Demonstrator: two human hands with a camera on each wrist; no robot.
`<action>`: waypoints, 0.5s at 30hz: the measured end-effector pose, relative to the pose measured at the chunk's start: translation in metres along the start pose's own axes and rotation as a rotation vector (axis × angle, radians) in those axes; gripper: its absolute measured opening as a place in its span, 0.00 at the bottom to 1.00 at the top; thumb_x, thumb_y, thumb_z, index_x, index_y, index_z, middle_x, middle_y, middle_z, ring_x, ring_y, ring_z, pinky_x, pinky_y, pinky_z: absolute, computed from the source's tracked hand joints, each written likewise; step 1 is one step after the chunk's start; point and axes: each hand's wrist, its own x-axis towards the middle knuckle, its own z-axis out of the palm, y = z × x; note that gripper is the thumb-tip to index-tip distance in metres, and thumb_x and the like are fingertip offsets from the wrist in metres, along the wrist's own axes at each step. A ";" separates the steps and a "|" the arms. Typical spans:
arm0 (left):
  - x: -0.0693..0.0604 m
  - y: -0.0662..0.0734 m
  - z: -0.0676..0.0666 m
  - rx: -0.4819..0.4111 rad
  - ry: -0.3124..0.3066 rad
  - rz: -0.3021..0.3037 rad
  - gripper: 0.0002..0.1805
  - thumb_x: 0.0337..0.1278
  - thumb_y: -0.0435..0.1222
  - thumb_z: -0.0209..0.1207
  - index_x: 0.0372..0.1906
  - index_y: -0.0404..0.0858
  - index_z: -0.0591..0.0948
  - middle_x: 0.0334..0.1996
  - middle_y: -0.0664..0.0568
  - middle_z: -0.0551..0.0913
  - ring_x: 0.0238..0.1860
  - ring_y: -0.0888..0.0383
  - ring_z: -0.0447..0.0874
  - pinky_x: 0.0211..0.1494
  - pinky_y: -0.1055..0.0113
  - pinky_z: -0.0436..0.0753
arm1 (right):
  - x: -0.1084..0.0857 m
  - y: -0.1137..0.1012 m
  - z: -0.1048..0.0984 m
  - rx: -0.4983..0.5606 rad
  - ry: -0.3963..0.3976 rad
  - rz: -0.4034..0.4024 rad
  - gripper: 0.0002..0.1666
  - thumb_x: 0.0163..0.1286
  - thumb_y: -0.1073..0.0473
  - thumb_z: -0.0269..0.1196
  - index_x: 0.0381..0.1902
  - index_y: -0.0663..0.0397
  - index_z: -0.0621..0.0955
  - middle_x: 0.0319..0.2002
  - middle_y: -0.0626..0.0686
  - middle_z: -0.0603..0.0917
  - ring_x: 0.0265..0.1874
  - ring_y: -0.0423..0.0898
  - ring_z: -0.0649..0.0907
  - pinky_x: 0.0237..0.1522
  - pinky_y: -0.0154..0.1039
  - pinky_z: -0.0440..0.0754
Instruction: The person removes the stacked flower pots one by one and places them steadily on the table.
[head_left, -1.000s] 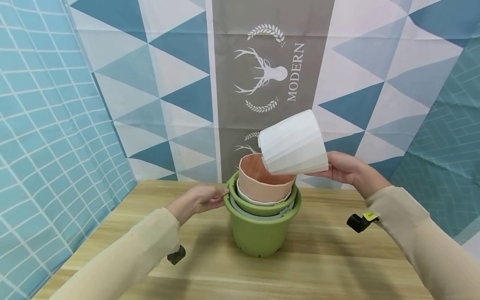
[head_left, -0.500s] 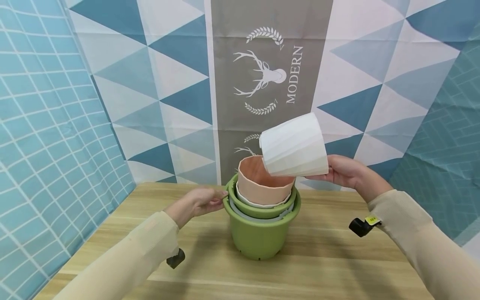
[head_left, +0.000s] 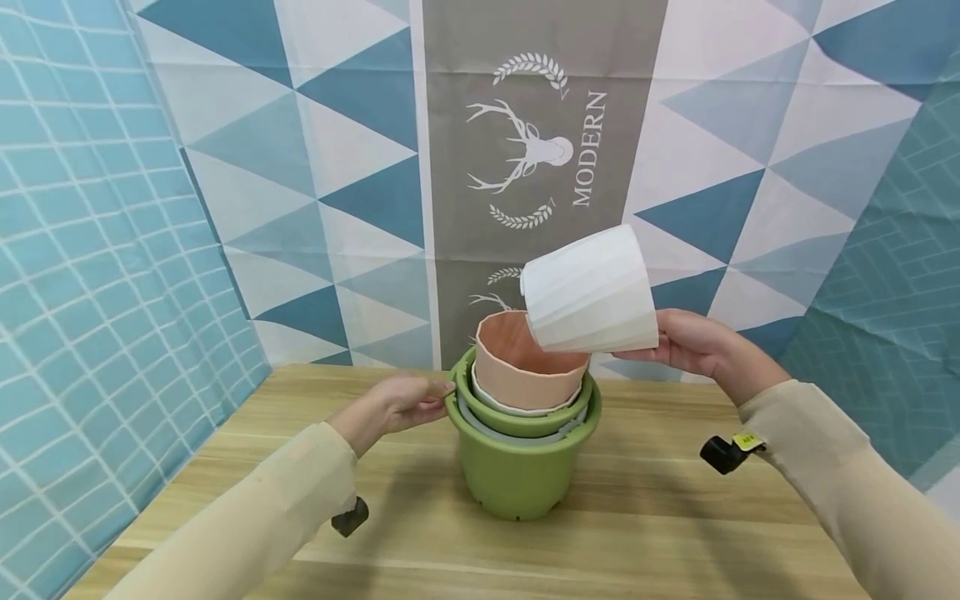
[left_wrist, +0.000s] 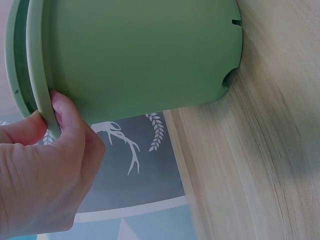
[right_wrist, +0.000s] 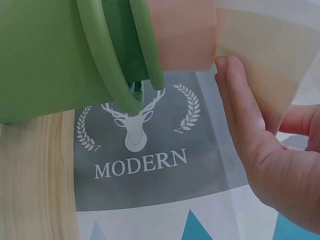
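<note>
A stack of nested flower pots stands upright on the table. Outermost is a large green flower pot (head_left: 517, 483), whose rim my left hand (head_left: 401, 404) pinches between thumb and fingers at its left side; the left wrist view shows this pinch closely. Inside it show a grey rim, a smaller green pot (head_left: 517, 425), a white rim and a pink pot (head_left: 528, 383) on top. My right hand (head_left: 693, 342) grips a white flower pot (head_left: 592, 292) near its base. That pot is tilted, mouth to the left, over the pink pot's right side.
The wooden table (head_left: 645, 517) carries the stack near its back edge. Behind it hangs a patterned cloth (head_left: 360, 167) with triangles and a deer print. Blue tile-pattern cloth (head_left: 90, 250) lines the left side, and a teal one (head_left: 892, 275) the right.
</note>
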 end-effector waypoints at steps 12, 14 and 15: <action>0.002 -0.001 -0.002 0.006 -0.002 0.008 0.21 0.68 0.26 0.49 0.62 0.21 0.65 0.39 0.47 0.74 0.35 0.63 0.79 0.39 0.80 0.87 | -0.002 0.005 -0.003 0.133 -0.053 -0.013 0.14 0.76 0.59 0.51 0.53 0.39 0.76 0.49 0.46 0.85 0.49 0.44 0.86 0.52 0.38 0.88; 0.002 0.000 -0.001 0.003 -0.004 0.008 0.22 0.68 0.26 0.49 0.63 0.21 0.64 0.40 0.47 0.74 0.35 0.63 0.79 0.39 0.80 0.87 | -0.002 0.007 -0.004 0.174 -0.105 -0.027 0.15 0.76 0.60 0.50 0.54 0.39 0.77 0.50 0.47 0.85 0.51 0.46 0.85 0.53 0.39 0.87; 0.002 0.000 -0.001 0.003 -0.002 0.007 0.22 0.68 0.26 0.49 0.63 0.21 0.64 0.40 0.47 0.74 0.35 0.63 0.78 0.39 0.80 0.87 | -0.002 0.008 -0.005 0.194 -0.131 -0.034 0.15 0.76 0.60 0.50 0.55 0.39 0.77 0.51 0.48 0.84 0.51 0.46 0.85 0.54 0.40 0.87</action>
